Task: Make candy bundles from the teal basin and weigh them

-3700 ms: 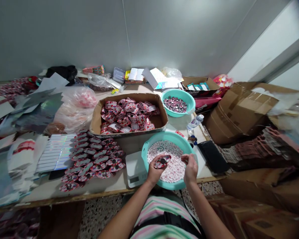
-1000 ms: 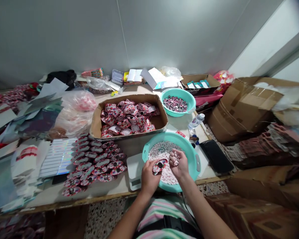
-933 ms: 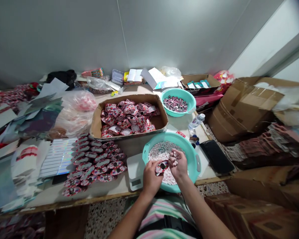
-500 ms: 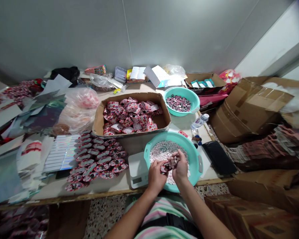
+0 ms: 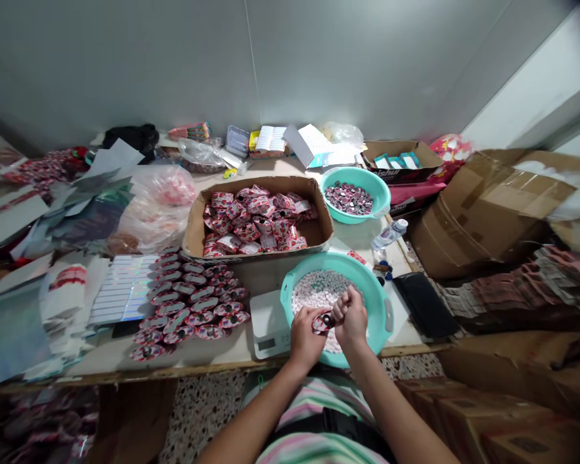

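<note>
My left hand [image 5: 305,330] grips a small red patterned pouch [image 5: 323,321] over the near teal basin [image 5: 384,303]. That basin holds several small white and pink candies [image 5: 314,290]. My right hand [image 5: 352,317] is closed in a fist right against the pouch's mouth; earlier it held candies, and what is in it now is hidden. Both hands hover above the basin's near side. Left of the basin, rows of flat red pouches [image 5: 188,299] lie on the table.
A white scale [image 5: 268,322] sits left of the basin. Behind it are a cardboard box of filled red packets [image 5: 256,219], a second teal basin [image 5: 350,193] of dark round pieces, a water bottle [image 5: 389,233], a black phone [image 5: 418,303], and large cartons [image 5: 483,206] at right.
My right hand scooped candies from the basin, turned palm up, then closed and came against the pouch in my left hand. The view shifted slightly.
</note>
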Action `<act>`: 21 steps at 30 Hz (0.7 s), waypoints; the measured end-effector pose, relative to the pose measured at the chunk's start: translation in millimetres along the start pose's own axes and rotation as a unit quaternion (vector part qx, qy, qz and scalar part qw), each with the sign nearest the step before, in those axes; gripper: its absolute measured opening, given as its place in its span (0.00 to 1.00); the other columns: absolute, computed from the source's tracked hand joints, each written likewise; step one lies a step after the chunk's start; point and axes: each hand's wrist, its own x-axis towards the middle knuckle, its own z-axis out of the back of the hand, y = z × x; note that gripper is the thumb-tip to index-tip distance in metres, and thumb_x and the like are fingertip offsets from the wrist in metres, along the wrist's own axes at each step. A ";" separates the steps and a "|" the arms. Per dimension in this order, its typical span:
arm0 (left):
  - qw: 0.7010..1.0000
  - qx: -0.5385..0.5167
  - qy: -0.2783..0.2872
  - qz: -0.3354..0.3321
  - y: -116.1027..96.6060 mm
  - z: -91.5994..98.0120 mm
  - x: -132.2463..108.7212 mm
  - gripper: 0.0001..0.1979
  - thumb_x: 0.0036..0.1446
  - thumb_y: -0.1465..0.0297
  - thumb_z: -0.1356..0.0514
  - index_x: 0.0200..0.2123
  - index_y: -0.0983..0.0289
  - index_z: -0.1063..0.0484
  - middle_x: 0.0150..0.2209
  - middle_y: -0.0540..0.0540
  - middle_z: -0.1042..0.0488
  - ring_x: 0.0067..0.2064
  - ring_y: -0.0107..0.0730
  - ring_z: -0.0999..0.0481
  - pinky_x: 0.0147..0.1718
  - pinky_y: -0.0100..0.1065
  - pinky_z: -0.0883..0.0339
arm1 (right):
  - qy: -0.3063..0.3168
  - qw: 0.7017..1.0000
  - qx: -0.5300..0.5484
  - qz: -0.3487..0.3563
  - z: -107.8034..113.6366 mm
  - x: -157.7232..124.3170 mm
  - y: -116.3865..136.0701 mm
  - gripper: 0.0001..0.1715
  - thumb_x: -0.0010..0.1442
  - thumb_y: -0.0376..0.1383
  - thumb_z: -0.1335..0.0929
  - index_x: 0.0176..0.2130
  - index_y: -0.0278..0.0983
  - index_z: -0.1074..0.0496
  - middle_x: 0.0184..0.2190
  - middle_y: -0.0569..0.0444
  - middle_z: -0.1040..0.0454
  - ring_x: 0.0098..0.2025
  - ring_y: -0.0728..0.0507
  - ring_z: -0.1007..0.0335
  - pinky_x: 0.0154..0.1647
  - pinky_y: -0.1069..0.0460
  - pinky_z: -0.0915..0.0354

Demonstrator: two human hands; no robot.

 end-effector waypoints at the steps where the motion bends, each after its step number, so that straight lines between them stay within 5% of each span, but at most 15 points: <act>1: 1.000 -0.010 -0.001 0.001 2.1 -0.8 -0.2 0.22 0.44 0.81 0.41 0.43 0.58 0.25 0.40 0.52 0.27 0.44 0.36 0.28 0.45 0.38 0.33 | 0.002 1.000 0.002 -0.002 0.1 0.5 1.1 0.23 0.55 0.49 0.35 0.22 0.39 0.47 0.11 0.67 0.53 0.12 0.56 0.59 0.13 0.57 0.58; 10: 0.991 -0.135 -0.013 -0.018 13.3 -5.2 1.7 0.22 0.41 0.80 0.35 0.42 0.60 0.26 0.41 0.53 0.26 0.45 0.35 0.26 0.47 0.38 0.32 | 0.014 0.999 0.024 0.037 7.0 6.7 21.9 0.20 0.53 0.46 0.35 0.22 0.39 0.47 0.12 0.66 0.53 0.13 0.55 0.59 0.13 0.56 0.59; 16: 0.983 -0.111 -0.142 -0.024 38.6 49.7 -19.5 0.18 0.49 0.68 0.35 0.45 0.62 0.28 0.44 0.56 0.26 0.47 0.37 0.26 0.49 0.38 0.33 | -0.023 0.999 -0.006 0.044 52.7 31.0 37.1 0.13 0.50 0.42 0.35 0.23 0.39 0.42 0.12 0.66 0.53 0.14 0.55 0.59 0.14 0.55 0.60; 21: 0.949 0.007 -0.306 0.077 92.8 92.7 -43.9 0.22 0.46 0.62 0.34 0.45 0.63 0.28 0.43 0.59 0.25 0.46 0.41 0.25 0.48 0.42 0.32 | -0.073 0.976 -0.205 0.017 99.1 43.6 7.7 0.13 0.44 0.42 0.30 0.27 0.37 0.34 0.14 0.65 0.46 0.16 0.54 0.55 0.16 0.56 0.58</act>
